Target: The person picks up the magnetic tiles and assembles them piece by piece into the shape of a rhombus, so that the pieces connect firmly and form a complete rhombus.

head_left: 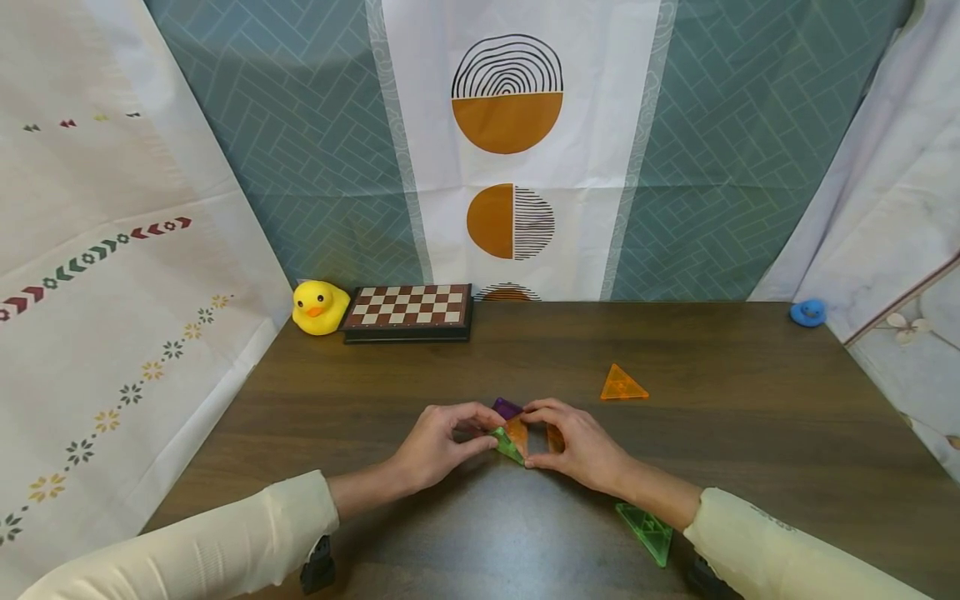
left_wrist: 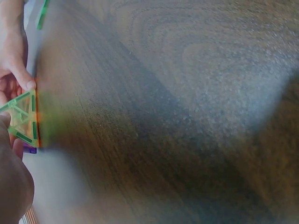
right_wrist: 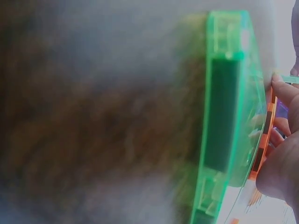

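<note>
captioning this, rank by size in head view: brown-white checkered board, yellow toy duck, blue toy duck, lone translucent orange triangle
Largest: checkered board
Next: yellow toy duck
Smallest, too alike to rank: orange triangle, blue toy duck

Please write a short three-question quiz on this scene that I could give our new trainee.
1. Multiple choice: which thing is right beside the yellow duck?
A) the blue duck
B) the chessboard
C) a red ball

2. True or false: the left hand grips a green triangle between thumb and fingers.

3. Fill in the blank: the loose triangle lying beyond the right hand is ____ in colour.

Key: 1. B; 2. True; 3. orange.
</note>
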Motion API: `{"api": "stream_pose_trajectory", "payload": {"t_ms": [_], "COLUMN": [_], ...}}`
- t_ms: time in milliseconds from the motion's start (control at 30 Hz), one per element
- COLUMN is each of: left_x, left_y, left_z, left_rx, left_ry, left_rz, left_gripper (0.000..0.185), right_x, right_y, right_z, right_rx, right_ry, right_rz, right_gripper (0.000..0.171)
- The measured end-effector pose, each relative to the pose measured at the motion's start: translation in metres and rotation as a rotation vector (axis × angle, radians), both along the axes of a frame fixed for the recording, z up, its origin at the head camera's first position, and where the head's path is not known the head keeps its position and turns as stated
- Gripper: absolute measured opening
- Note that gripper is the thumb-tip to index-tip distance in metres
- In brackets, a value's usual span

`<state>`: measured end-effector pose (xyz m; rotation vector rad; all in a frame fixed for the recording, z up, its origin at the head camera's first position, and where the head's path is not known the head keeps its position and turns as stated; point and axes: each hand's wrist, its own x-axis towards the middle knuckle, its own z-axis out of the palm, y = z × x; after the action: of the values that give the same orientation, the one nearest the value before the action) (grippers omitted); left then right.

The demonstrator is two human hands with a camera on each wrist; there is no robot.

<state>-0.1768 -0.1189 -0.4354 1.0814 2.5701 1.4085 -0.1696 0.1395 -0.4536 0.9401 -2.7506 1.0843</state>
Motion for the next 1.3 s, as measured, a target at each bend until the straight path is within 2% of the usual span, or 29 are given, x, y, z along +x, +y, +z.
{"api": "stream_pose_trajectory", "payload": {"t_ms": [300, 600, 800, 967, 1133, 1300], "left_x": [-0.001, -0.002, -0.003, -0.007, -0.009, -0.01], "left_y": [-0.004, -0.013, -0.019, -0.019, -0.017, -0.014], "left_z": [0.0, -0.002, -0.006, -0.01, -0.013, -0.014], "left_rx": [0.011, -0.013, -0.066, -0.156, -0.257, -0.268], "left_ry": [0.024, 0.119, 0.162, 0.109, 0.044, 0.052], "left_rz": [0.01, 0.072, 0.124, 0.083, 0.027, -0.008], "left_gripper": [0.025, 0.028, 0.05, 0.075, 0.072, 0.066], "right_x": [0.0, 0.0, 0.0, 0.0, 0.001, 0.001], "right_y": [0.0, 0.0, 0.0, -0.003, -0.006, -0.009], "right_z": [0.001, 0.004, 0.006, 0.008, 0.007, 0.006], "right_rx": [-0.027, -0.086, -0.171, -0.188, -0.206, -0.226], "right_ry": [0.011, 0.024, -0.008, -0.013, -0.003, -0.009], "right_rz": [0.013, 0.015, 0.008, 0.007, 0.025, 0.031], "right_gripper": [0.055, 0.054, 0.045, 0.039, 0.031, 0.023]}}
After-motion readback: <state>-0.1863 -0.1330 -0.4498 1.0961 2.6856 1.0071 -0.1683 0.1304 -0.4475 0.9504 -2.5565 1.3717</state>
